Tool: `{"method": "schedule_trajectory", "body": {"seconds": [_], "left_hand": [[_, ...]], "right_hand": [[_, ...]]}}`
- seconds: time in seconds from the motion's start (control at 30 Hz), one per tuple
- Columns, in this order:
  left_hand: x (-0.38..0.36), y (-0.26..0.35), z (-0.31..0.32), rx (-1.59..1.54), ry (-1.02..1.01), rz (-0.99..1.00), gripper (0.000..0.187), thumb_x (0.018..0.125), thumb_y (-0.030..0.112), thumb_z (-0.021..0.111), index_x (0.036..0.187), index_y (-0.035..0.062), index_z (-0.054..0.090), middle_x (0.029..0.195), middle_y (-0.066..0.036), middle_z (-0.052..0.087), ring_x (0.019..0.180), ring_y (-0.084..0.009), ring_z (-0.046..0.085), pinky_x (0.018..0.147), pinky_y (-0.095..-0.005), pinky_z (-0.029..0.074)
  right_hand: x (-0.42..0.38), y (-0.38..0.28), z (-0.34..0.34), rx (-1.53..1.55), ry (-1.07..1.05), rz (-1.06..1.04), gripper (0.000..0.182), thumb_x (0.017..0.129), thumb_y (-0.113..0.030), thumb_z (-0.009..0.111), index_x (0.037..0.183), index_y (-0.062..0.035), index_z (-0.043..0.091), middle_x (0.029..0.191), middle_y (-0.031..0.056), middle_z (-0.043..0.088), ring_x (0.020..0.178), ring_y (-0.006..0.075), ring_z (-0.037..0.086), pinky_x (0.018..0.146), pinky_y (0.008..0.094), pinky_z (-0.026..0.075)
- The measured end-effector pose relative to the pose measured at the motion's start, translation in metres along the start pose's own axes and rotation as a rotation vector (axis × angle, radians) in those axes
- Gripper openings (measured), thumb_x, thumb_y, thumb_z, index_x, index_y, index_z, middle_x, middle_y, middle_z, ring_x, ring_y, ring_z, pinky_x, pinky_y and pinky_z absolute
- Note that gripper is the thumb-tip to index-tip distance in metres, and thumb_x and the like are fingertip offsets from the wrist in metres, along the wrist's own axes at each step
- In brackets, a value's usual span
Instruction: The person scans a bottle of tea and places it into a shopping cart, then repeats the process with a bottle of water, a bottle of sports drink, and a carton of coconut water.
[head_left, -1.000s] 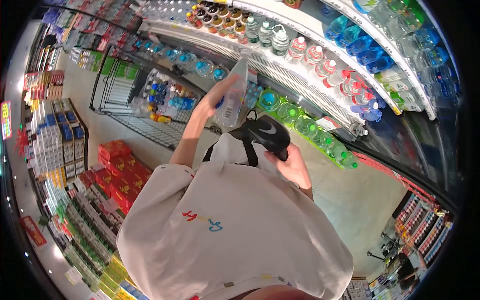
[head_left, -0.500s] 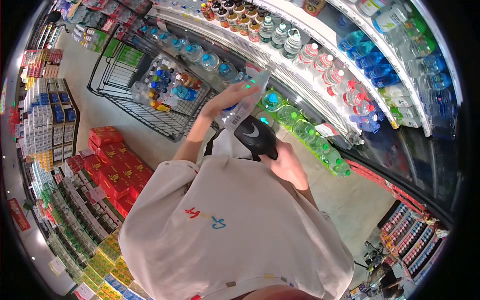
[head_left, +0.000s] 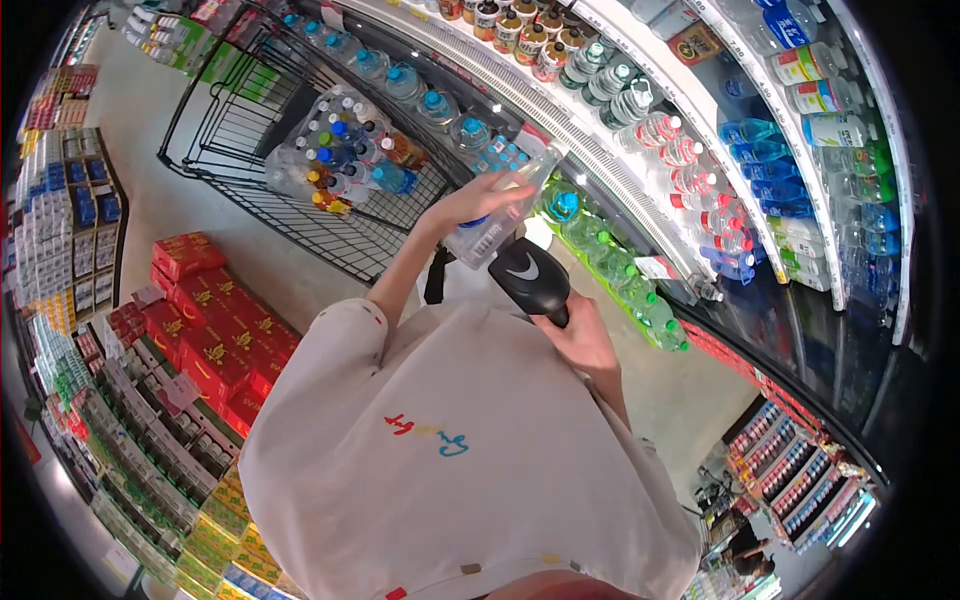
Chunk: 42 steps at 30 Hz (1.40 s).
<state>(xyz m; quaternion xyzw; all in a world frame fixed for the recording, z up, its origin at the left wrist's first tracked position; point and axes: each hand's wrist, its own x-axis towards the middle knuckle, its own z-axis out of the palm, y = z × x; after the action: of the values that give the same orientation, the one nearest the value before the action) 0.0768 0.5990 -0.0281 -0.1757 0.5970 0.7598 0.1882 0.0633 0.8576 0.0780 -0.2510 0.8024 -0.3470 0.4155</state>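
My left hand (head_left: 468, 208) is wrapped round a clear plastic bottle (head_left: 482, 243), which lies tilted with its neck toward the shelf. A printed barcode shows on the near end of the bottle. Held by its handle in my right hand (head_left: 588, 338) is a black barcode scanner (head_left: 530, 282). The scanner's head is right at the bottle's lower end, overlapping its edge in this view. A bright white spot shows just beyond the scanner.
Ahead to the left stands a wire shopping cart (head_left: 328, 262) holding a heap of bottles (head_left: 345, 150). A chilled shelf (head_left: 560, 100) with rows of bottles curves along the right. Green-capped bottles (head_left: 640, 290) line the floor below it. Red boxes (head_left: 215, 320) are stacked at left.
The view has shifted a little, so the cart and shelves sit differently in it. Both hands keep hold of the bottle and scanner. Cyan light marks near them have given way to a white spot.
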Motion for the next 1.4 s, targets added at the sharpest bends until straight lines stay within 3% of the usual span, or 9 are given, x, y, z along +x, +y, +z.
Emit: {"method": "schedule_trajectory", "body": {"seconds": [0.2,0.53,0.6,0.8,0.87,1.03,1.2,1.27,1.4], "left_hand": [[0.001,-0.009,-0.035,-0.002,0.034,-0.127,0.049,0.093,0.046,0.067,0.125,0.0106,0.056,0.1,-0.001,0.06,0.085,-0.0063,0.058,0.072,-0.0232,0.048],[0.0,-0.014,-0.054,-0.125,0.012,-0.054,0.048,0.093,0.046,0.067,0.124,0.011,0.057,0.094,0.001,0.059,0.078,-0.0047,0.055,0.069,-0.0213,0.047],[-0.004,-0.011,-0.055,-0.123,-0.005,-0.092,0.081,0.086,0.056,0.069,0.143,0.0033,0.044,0.116,-0.014,0.064,0.096,-0.017,0.063,0.085,-0.0333,0.051],[-0.013,-0.028,-0.063,-0.151,0.102,-0.009,0.065,0.088,0.051,0.069,0.133,0.0076,0.055,0.111,-0.009,0.064,0.096,-0.0155,0.062,0.086,-0.0339,0.05],[-0.016,-0.044,-0.07,-0.157,0.201,0.207,0.056,0.089,0.044,0.07,0.128,0.0068,0.057,0.111,-0.008,0.064,0.099,-0.0139,0.061,0.084,-0.0328,0.051],[-0.053,-0.084,-0.1,-0.29,0.658,0.277,0.044,0.088,0.032,0.075,0.119,0.005,0.061,0.105,-0.005,0.066,0.093,-0.0125,0.063,0.077,-0.029,0.054],[-0.066,-0.166,-0.15,-0.158,1.102,0.157,0.053,0.08,0.036,0.08,0.115,-0.0001,0.062,0.101,-0.012,0.07,0.09,-0.017,0.066,0.079,-0.0329,0.053],[-0.057,-0.223,-0.173,-0.037,1.212,0.122,0.055,0.078,0.036,0.081,0.114,-0.0008,0.063,0.101,-0.014,0.07,0.091,-0.0209,0.068,0.079,-0.0352,0.052],[-0.051,-0.267,-0.186,0.257,1.36,-0.09,0.057,0.073,0.037,0.084,0.111,-0.0015,0.065,0.1,-0.017,0.072,0.094,-0.032,0.07,0.082,-0.0408,0.053]], "right_hand": [[0.012,-0.009,0.035,-0.063,0.012,0.039,0.04,0.082,-0.021,0.07,0.117,-0.0035,0.06,0.091,0.0233,0.068,0.089,0.0434,0.065,0.077,0.0459,0.051],[0.03,-0.04,0.033,-0.034,-0.031,0.104,0.039,0.083,-0.024,0.069,0.116,-0.0051,0.061,0.093,0.0228,0.068,0.092,0.0423,0.064,0.08,0.0449,0.05],[0.036,-0.046,0.032,-0.018,-0.054,0.102,0.039,0.083,-0.023,0.069,0.117,-0.0051,0.061,0.094,0.0224,0.068,0.093,0.0423,0.064,0.081,0.0444,0.05],[0.047,-0.048,0.03,-0.045,-0.121,0.053,0.039,0.081,-0.016,0.07,0.117,-0.0048,0.06,0.094,0.0203,0.069,0.091,0.0411,0.065,0.082,0.0422,0.05],[0.05,-0.049,0.03,-0.007,-0.092,0.015,0.04,0.081,-0.013,0.071,0.118,-0.0041,0.061,0.094,0.0195,0.07,0.089,0.038,0.066,0.081,0.0407,0.05],[0.057,-0.05,0.023,-0.037,-0.085,0.121,0.037,0.08,-0.011,0.073,0.115,-0.0024,0.063,0.09,0.0204,0.07,0.083,0.0337,0.068,0.077,0.0388,0.051],[0.056,-0.035,0.027,-0.029,0.008,0.037,0.035,0.081,-0.014,0.074,0.111,0.0019,0.065,0.086,0.0201,0.071,0.077,0.0316,0.069,0.072,0.037,0.052],[0.055,-0.035,0.028,-0.02,0.023,0.184,0.033,0.084,-0.016,0.075,0.108,0.0037,0.065,0.09,0.0132,0.072,0.08,0.0195,0.067,0.075,0.0333,0.051],[0.053,-0.049,0.031,-0.016,0.1,0.132,0.03,0.083,-0.014,0.074,0.105,0.0057,0.065,0.08,0.0167,0.07,0.072,0.026,0.069,0.068,0.0349,0.052]]}}
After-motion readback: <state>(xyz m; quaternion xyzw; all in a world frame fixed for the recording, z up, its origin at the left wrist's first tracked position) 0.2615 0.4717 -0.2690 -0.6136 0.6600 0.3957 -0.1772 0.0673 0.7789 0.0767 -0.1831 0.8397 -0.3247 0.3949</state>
